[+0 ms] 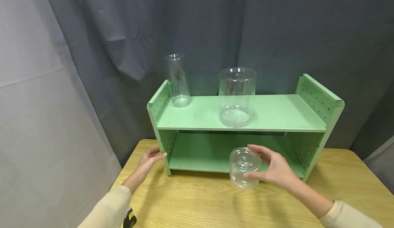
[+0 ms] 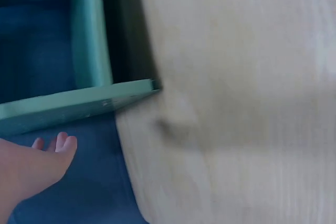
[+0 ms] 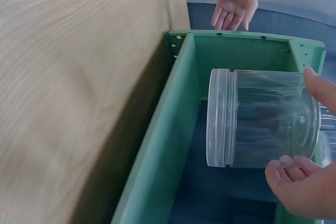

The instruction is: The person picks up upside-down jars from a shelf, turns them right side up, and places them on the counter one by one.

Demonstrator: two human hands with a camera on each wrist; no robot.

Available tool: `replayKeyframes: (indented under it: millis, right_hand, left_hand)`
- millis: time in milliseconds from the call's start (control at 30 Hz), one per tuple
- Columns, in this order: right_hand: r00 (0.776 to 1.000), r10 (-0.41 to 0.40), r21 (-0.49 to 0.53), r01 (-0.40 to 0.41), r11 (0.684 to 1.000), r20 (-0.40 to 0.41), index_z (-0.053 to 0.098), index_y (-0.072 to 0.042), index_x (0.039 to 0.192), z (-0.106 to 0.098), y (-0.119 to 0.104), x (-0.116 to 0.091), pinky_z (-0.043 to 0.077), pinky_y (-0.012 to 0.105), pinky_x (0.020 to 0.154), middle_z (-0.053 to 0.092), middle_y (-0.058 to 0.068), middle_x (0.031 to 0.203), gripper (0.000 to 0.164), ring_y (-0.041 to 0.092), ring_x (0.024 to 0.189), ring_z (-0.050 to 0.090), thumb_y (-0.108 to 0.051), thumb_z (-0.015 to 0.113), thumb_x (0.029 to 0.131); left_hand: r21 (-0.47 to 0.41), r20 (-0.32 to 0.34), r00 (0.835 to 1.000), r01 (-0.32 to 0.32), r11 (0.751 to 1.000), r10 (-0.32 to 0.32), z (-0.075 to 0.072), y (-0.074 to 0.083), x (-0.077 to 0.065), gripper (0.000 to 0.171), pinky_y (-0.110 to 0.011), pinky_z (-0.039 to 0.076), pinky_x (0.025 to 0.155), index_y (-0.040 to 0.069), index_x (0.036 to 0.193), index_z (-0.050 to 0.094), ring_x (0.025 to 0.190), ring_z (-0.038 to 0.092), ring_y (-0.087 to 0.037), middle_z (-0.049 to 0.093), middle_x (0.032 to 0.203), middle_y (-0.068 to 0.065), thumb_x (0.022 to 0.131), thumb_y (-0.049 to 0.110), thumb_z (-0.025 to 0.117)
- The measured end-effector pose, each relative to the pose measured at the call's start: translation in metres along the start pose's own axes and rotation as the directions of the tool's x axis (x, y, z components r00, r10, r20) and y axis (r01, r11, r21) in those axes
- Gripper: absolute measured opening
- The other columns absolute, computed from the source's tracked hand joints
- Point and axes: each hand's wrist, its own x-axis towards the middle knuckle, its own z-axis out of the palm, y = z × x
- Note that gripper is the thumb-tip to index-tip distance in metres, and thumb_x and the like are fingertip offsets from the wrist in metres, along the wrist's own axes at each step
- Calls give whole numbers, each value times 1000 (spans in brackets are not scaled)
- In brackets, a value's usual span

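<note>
In my right hand is a clear jar, gripped between the thumb and fingers near its upper end. It hangs in front of the lower shelf of a green two-tier rack. In the right wrist view the jar has a thick ringed, lid-like end, which faces toward the table side. My left hand is beside the rack's left side panel, thumb by its front edge. From the left wrist view, that hand shows relaxed fingers just outside the panel, holding nothing.
On the top shelf stand a tall narrow clear cylinder at the left and a wider clear cylinder near the middle. The rack stands on a wooden table. Dark grey curtain hangs behind it.
</note>
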Motion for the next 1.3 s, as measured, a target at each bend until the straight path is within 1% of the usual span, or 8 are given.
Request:
replayKeyframes:
  millis: [67,100,300,500,667,800,1067,1300]
  right_hand:
    - [1000,3,-10,-3,1000,5,54,-8,133,4,3,-1,52,19,91,61,12,133,85,30,114,64,-32,90,60]
    - [1000,4,-4,-4,1000,9,54,-7,133,6,5,-2,53,23,92,61,13,133,85,33,115,63,-31,90,60]
    - [999,21,37,-22,999,37,52,-5,134,15,12,-4,50,50,97,58,19,134,86,40,118,60,-28,90,61]
    - [998,27,56,-29,998,49,51,-4,135,21,20,-7,52,48,96,58,20,134,87,41,119,59,-29,90,61]
    - [998,33,72,-36,997,44,51,-4,134,29,27,-9,53,47,95,58,21,134,87,42,119,59,-28,90,60]
    - [997,49,104,-55,993,55,51,-3,135,34,32,-9,53,48,95,57,22,134,87,45,119,58,-26,90,61]
    - [996,70,167,-79,983,56,51,-1,135,44,41,-12,55,41,93,56,24,134,86,45,119,57,-22,90,61]
    - [993,94,159,-103,982,64,47,1,137,52,45,-15,49,44,100,53,25,137,89,44,123,55,-19,89,61]
  left_hand:
    - [17,7,1000,14,1000,-14,4,-6,-5,75,-58,30,114,-1,145,33,136,40,-41,39,148,-24,88,36,65]
    - [23,9,1000,17,1000,-17,6,-8,-7,75,-58,31,114,-2,145,33,135,40,-42,39,148,-25,89,36,64]
    - [14,-5,1000,8,1000,-8,19,-16,-21,72,-59,36,110,-8,142,35,131,43,-45,42,143,-31,90,34,63]
    - [-9,-23,1000,-7,1000,7,32,-19,-35,70,-58,41,105,-7,141,35,131,44,-46,42,143,-31,89,29,66]
    - [-10,-59,998,14,1000,-14,46,-22,-44,77,-59,40,106,-7,142,32,132,41,-48,41,143,-32,87,33,68]
    - [13,-39,999,19,1000,-19,59,-24,-51,82,-60,38,107,-9,143,29,132,40,-49,39,143,-33,86,36,68]
    - [41,40,995,-97,994,95,84,-24,-58,75,-57,31,114,-10,136,38,132,40,-48,43,141,-31,83,29,73]
    - [72,146,970,-205,976,193,101,-22,-64,75,-58,29,115,-6,138,38,134,39,-47,44,142,-28,83,30,74]
